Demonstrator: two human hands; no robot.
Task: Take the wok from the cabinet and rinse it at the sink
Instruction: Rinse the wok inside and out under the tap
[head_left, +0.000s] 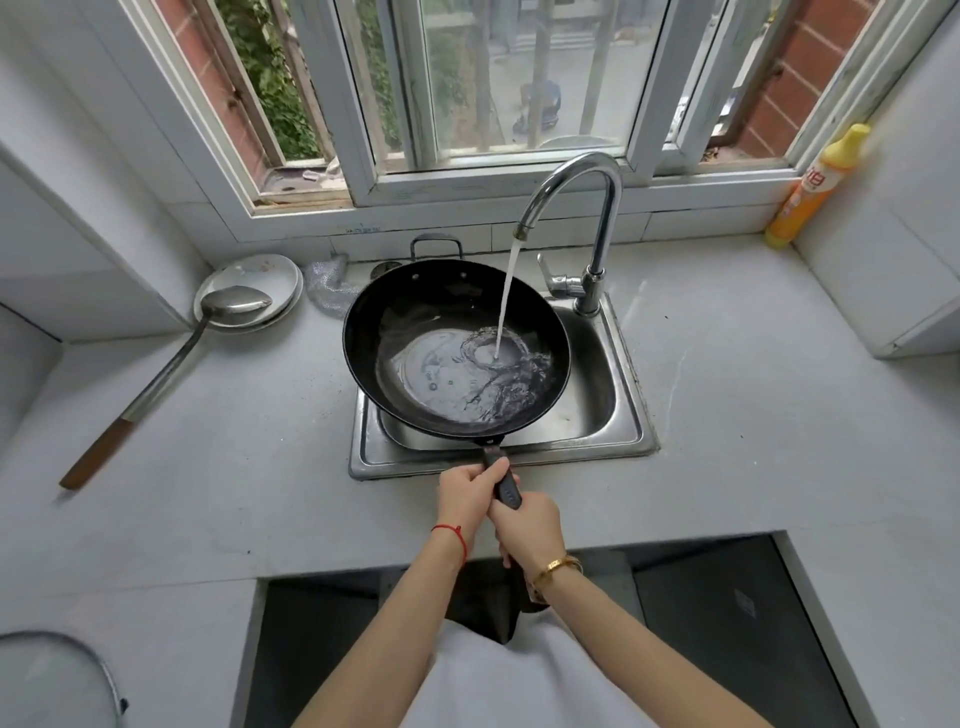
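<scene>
Wok under the running tap, rinse in progress.

The wok (456, 347) is out of the cabinet and held over the sink (618, 415), with water from the tap (576, 197) striking its right side and pooling in the bottom; swirling and tipping out seem to be what is left. Both hands grip the handle (506, 480) near the sink's near edge: the left hand (467, 496) farther up, the right hand (527, 525) just behind it, fingers of both curled round it. Both forearms reach forward over the surface (753, 415).
</scene>
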